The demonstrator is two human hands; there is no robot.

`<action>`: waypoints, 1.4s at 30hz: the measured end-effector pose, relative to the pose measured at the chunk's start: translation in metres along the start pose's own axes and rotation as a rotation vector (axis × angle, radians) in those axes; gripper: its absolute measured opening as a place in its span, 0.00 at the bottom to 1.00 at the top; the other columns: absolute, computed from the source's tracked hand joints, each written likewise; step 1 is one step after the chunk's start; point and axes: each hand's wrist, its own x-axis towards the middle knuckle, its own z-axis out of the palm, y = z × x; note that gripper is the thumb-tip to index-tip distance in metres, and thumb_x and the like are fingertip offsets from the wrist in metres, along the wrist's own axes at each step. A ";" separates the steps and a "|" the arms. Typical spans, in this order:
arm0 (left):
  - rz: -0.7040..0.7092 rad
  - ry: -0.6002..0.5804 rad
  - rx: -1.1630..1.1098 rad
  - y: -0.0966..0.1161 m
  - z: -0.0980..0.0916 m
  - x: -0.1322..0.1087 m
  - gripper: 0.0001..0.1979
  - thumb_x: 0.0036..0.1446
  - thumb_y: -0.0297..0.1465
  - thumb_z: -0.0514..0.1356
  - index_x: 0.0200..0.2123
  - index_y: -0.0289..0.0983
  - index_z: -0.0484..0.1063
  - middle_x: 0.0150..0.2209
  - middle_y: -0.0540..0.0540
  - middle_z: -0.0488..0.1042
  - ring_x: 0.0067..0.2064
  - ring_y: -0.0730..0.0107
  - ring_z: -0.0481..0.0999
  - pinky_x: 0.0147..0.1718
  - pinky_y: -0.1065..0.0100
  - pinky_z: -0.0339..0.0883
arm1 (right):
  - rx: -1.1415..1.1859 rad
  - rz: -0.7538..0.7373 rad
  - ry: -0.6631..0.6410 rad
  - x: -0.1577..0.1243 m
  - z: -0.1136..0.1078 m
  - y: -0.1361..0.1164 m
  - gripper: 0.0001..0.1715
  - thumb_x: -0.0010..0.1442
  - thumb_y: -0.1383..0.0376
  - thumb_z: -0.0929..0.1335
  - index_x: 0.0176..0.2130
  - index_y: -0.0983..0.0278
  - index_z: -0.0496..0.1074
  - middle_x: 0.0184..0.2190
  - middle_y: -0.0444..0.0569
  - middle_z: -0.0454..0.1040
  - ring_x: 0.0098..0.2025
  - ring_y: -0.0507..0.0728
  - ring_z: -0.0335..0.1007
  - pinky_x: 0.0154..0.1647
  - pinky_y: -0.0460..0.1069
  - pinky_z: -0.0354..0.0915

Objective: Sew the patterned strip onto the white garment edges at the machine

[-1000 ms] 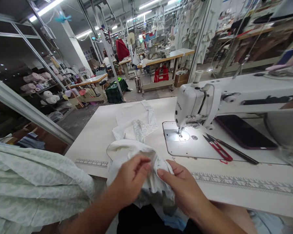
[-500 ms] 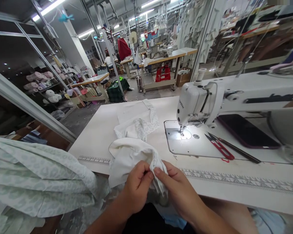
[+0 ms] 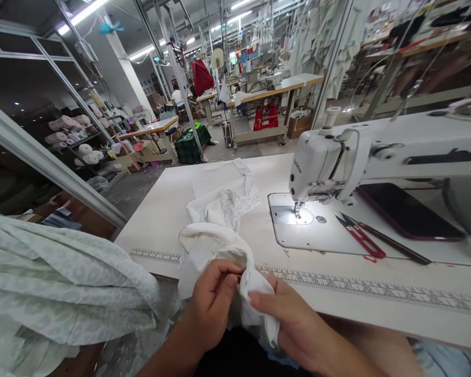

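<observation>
Cloth (image 3: 208,251), white and bunched, lies partly on the tabletop (image 3: 157,209), left of the sewing machine (image 3: 314,157), and drops over the near edge toward my lap. My right hand (image 3: 292,314) is closed on it, thumb on the near face. My left hand (image 3: 214,306) is curled nearly closed at the folded rim; whether its fingertips pinch fabric, I cannot tell. I judge the step as working this rim by hand; the next move calls for a steady right hold and precise left fingertips.
</observation>
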 end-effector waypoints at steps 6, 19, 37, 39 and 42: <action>-0.039 0.001 0.000 -0.002 -0.004 -0.004 0.05 0.64 0.29 0.56 0.41 0.40 0.70 0.39 0.47 0.74 0.40 0.70 0.74 0.40 0.70 0.68 | -0.073 0.012 0.019 0.002 -0.001 0.007 0.19 0.39 0.61 0.80 0.29 0.66 0.74 0.23 0.42 0.69 0.26 0.49 0.61 0.28 0.44 0.58; -0.071 0.085 0.472 0.015 -0.013 -0.011 0.07 0.57 0.30 0.59 0.27 0.37 0.71 0.25 0.51 0.72 0.27 0.73 0.70 0.28 0.72 0.64 | -0.347 -0.092 0.112 0.011 0.002 0.001 0.14 0.49 0.58 0.75 0.26 0.66 0.74 0.22 0.41 0.66 0.26 0.50 0.56 0.28 0.46 0.54; 0.493 -0.236 0.573 0.021 -0.041 0.011 0.12 0.58 0.19 0.58 0.42 0.40 0.72 0.37 0.45 0.76 0.40 0.69 0.75 0.40 0.68 0.70 | -0.459 -0.074 0.092 0.010 0.000 -0.007 0.12 0.51 0.58 0.72 0.29 0.65 0.72 0.25 0.42 0.67 0.28 0.51 0.57 0.32 0.47 0.56; 0.596 -0.309 0.641 0.025 -0.044 0.019 0.11 0.59 0.20 0.57 0.40 0.40 0.73 0.35 0.46 0.76 0.38 0.69 0.74 0.39 0.66 0.70 | -0.460 -0.080 0.074 0.011 0.000 -0.007 0.11 0.51 0.59 0.72 0.28 0.65 0.71 0.24 0.42 0.65 0.28 0.51 0.55 0.31 0.47 0.55; 0.643 -0.384 0.721 0.035 -0.046 0.027 0.10 0.60 0.20 0.56 0.38 0.39 0.74 0.33 0.45 0.75 0.37 0.67 0.72 0.39 0.64 0.70 | -0.494 -0.092 0.074 0.011 -0.001 -0.009 0.12 0.52 0.59 0.71 0.27 0.64 0.68 0.23 0.41 0.62 0.27 0.51 0.53 0.30 0.47 0.53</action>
